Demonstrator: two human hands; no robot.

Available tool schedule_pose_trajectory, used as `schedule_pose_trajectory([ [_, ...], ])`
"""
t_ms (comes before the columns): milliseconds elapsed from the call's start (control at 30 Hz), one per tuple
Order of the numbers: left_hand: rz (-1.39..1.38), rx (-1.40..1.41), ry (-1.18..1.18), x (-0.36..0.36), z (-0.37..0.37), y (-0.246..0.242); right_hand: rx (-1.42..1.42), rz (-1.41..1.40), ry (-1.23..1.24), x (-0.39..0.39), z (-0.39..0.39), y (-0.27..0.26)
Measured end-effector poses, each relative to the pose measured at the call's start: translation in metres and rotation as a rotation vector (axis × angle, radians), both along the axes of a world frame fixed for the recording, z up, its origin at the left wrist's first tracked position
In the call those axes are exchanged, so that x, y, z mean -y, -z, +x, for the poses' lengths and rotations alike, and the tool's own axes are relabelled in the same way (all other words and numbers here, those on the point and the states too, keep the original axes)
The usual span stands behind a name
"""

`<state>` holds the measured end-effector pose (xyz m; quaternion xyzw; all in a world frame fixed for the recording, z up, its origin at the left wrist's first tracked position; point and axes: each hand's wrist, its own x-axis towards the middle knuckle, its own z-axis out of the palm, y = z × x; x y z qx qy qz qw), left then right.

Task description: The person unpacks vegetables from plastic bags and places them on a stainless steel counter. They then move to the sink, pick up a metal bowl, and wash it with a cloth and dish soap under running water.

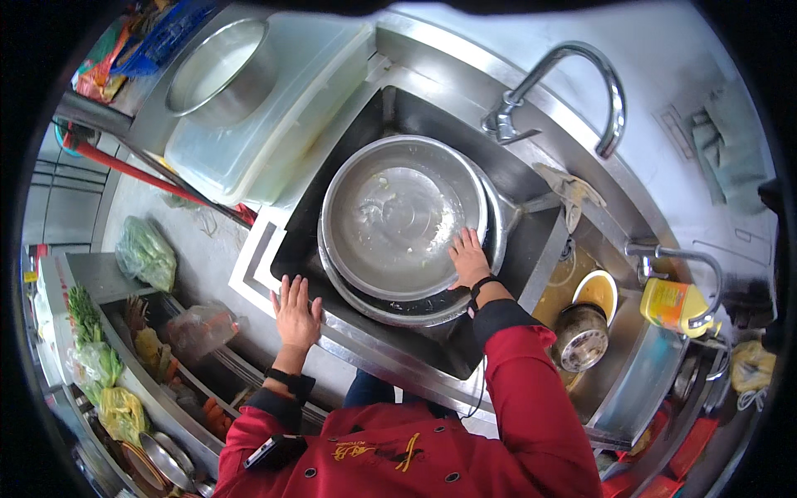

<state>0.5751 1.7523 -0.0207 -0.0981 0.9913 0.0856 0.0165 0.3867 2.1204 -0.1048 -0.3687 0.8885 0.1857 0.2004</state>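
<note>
A large stainless steel bowl with small food scraps on its bottom stands in the left sink basin, over a second metal bowl whose rim shows around it. My right hand lies with spread fingers at the near right rim of the upper bowl and holds nothing else. My left hand rests flat, fingers spread, at the sink's near left edge, apart from the bowls. A chrome tap arches behind the basin. A glove hangs near the divider between the basins.
In the right basin, a blackened metal pot sits by a white bowl of orange-brown liquid. Beyond it stands a yellow jug. A plastic container bearing a steel pot stands at left. Bagged greens lie left of the sink.
</note>
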Motion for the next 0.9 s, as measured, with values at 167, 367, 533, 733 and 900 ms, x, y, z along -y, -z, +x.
schedule_pose_trajectory([
  [167, 0.027, 0.003, -0.037, 0.005, -0.005, 0.001, 0.147, -0.123, 0.255, 0.076, 0.047, 0.044],
  [367, 0.052, -0.029, -0.037, 0.007, -0.005, -0.002, 0.720, -0.647, 0.353, 0.125, 0.074, 0.040],
  [533, 0.050, -0.034, -0.041, 0.008, -0.006, -0.001, 0.098, 0.012, 0.119, 0.022, 0.045, 0.029],
  [733, 0.046, -0.057, -0.029, 0.008, -0.003, 0.001, 0.319, 0.054, 0.061, 0.044, 0.068, 0.051],
  [900, 0.060, -0.088, -0.033, 0.008, 0.000, 0.004, 0.446, -0.769, 0.366, 0.138, 0.101, -0.034],
])
